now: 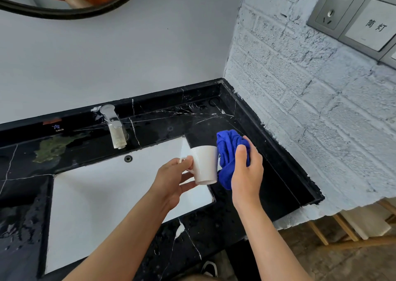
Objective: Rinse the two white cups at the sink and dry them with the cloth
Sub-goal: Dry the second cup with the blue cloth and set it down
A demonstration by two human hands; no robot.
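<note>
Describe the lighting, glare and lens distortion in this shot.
Head view: even, soft daylight; faint sheen on the wet black countertop; the faucet leans and the counter edges slant, wide-angle distortion; white cup and blue cloth are sharp.

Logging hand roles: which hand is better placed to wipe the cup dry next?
Probably the right hand: it already grips the bunched blue cloth, pressed against the white ceramic cup, while the left hand holds that cup by its handle.
</note>
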